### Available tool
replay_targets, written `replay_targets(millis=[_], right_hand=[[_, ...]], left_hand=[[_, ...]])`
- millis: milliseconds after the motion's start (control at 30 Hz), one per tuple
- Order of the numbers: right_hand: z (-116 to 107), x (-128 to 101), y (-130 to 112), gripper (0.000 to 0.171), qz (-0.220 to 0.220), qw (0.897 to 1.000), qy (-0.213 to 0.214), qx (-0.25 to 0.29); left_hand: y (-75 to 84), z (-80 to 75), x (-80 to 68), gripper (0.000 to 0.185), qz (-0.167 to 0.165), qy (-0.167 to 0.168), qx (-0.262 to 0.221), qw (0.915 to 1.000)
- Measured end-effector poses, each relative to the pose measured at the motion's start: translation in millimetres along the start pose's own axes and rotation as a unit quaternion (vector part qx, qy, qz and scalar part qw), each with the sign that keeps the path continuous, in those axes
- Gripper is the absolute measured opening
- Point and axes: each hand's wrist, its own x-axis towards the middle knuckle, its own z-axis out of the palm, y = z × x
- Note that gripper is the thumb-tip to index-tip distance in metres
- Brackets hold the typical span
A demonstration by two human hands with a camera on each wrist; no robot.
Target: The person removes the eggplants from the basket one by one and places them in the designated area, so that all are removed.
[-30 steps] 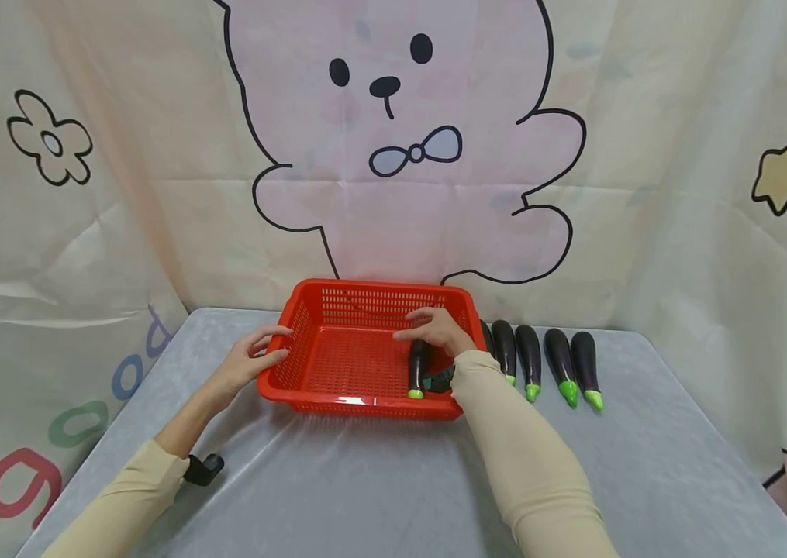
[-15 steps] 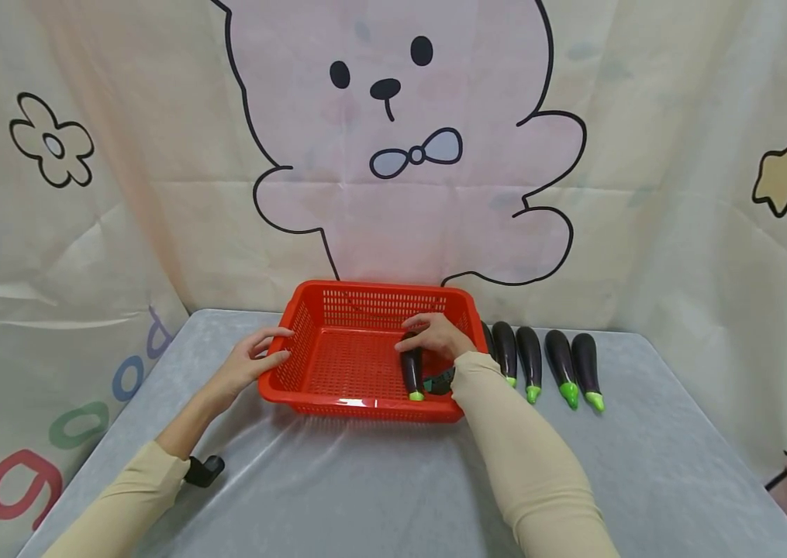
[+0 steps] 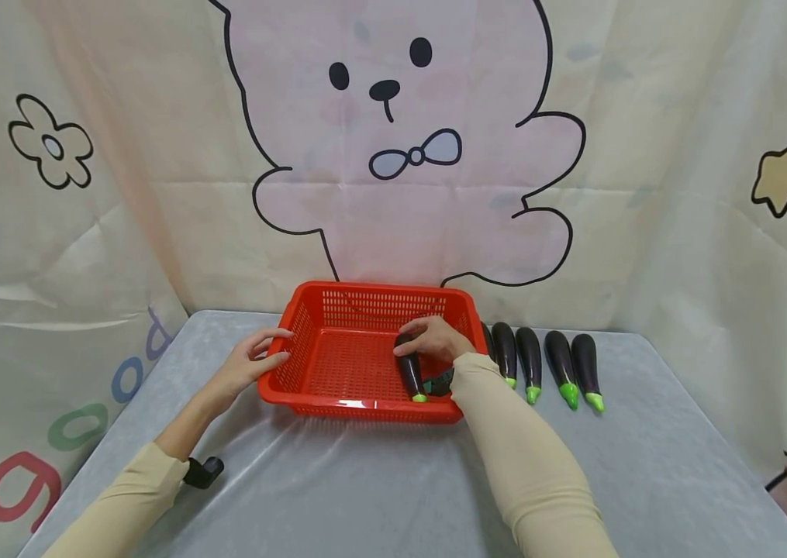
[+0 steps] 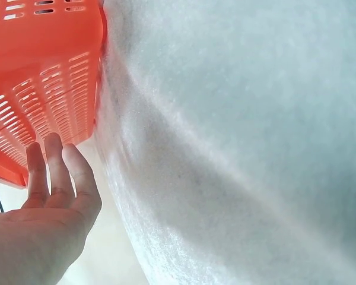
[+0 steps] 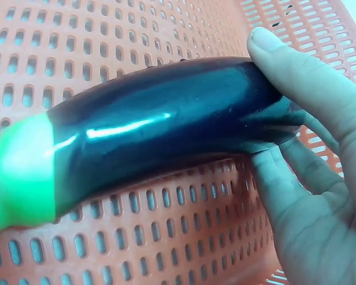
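1. Since a second ago the eggplant (image 3: 409,373) has swung its green tip leftward and its dark end has risen under the right hand (image 3: 437,339), while the left hand (image 3: 251,362) has stayed at the basket (image 3: 309,310) wall.
2. Right fingers (image 5: 296,77) and thumb curl round the eggplant's dark end; its green tip points away from the fingertips, low over the basket floor.
3. Left fingers (image 4: 59,166) lie straight and relaxed, flat against the outer wall, grasping nothing.
4. To do it well, lower the tip until the skin lies flat below the fingers before letting go (glossy skin looks slippery).
5. Keep the left fingers pressing the wall so the basket does not slide.
6. Five more eggplants (image 3: 560,360) lie to the right of the right hand.
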Motion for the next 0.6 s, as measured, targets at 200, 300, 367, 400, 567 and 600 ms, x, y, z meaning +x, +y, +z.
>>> replay_targets(millis=[200,300,367,400,567,600], right_hand=[[-1.9,0.8,-0.5,0.048,-0.014,1.0,-0.014,0.0],[-2.2,1.8,0.0,0.051,-0.021,0.999,-0.02,0.023],[-1.9,3.7,1.1,0.052,-0.024,0.999,-0.023,0.04],[-2.0,6.6,3.1,0.053,-0.022,0.998,-0.023,0.052],[-1.6,8.1,1.7,0.05,-0.014,0.995,-0.028,0.092],[-1.5,8.3,1.4,0.05,-0.012,0.995,-0.031,0.099]], left_hand=[[0.5,0.6,0.6,0.043,0.002,-0.001,-0.003,1.0],[0.4,0.6,0.8,0.042,0.002,-0.002,-0.003,1.0],[0.4,0.5,1.0,0.042,0.001,-0.002,-0.002,1.0],[0.4,0.5,1.2,0.042,0.001,-0.003,-0.003,1.0],[0.8,0.7,1.1,0.043,-0.002,-0.003,-0.003,1.0],[0.9,0.8,1.0,0.043,-0.002,-0.003,-0.003,1.0]])
